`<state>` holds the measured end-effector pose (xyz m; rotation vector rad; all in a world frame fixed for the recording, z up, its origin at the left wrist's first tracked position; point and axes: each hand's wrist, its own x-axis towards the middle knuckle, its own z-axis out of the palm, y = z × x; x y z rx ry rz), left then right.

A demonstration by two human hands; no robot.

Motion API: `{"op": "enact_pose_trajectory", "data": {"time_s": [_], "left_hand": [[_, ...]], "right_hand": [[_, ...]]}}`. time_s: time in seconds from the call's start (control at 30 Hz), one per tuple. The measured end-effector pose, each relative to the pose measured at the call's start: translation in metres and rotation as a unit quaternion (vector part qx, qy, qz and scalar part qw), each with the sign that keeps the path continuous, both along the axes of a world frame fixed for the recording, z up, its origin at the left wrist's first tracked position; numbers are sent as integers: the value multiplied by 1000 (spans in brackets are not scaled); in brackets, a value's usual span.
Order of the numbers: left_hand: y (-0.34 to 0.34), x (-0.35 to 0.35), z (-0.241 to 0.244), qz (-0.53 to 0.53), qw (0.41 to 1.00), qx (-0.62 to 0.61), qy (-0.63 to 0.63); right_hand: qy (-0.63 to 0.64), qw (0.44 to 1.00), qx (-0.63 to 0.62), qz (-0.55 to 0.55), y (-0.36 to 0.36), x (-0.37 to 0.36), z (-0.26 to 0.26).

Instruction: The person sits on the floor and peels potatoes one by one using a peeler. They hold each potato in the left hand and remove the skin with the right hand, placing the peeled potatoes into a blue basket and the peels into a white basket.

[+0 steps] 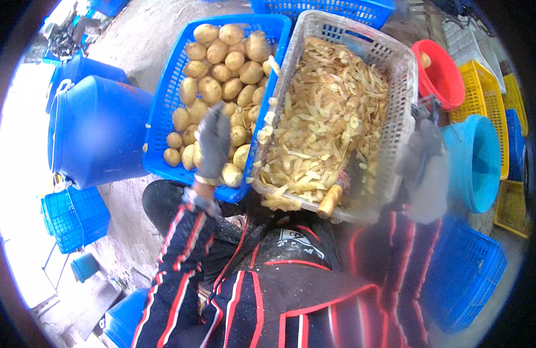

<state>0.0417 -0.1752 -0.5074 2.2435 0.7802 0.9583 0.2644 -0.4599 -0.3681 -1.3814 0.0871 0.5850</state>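
My left hand (214, 141), in a grey glove, is over the near part of a blue plastic crate (163, 113) of potatoes (209, 90). Its fingers point away from me and hide whether they grip a potato. To the right stands a dirty whitish plastic crate (402, 93) heaped with potato peelings (324, 117). A wooden-handled tool (331, 200) leans at its near rim, its far end among the peelings. Past that crate's right side is my right hand (424, 158), gloved and blurred. Something dark shows at its fingertips, too smeared to identify.
Right of the crates are a red tub (439, 78) with a potato inside, a turquoise bucket (472, 163) and a yellow crate (483, 108). Blue barrels (102, 130) stand at left. Blue crates lie at left (76, 217) and lower right (468, 274).
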Motion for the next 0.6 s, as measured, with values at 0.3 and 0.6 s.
{"op": "enact_pose_trajectory", "data": {"time_s": [0.3,0.6], "left_hand": [[27,-23,-128,-31,910,-106,399],[53,14,-69,-30,615,-746,-252]], "right_hand": [[-1,994,-112,12,30,-6,-6],[82,993,-73,39,41,-9,-26]]}}
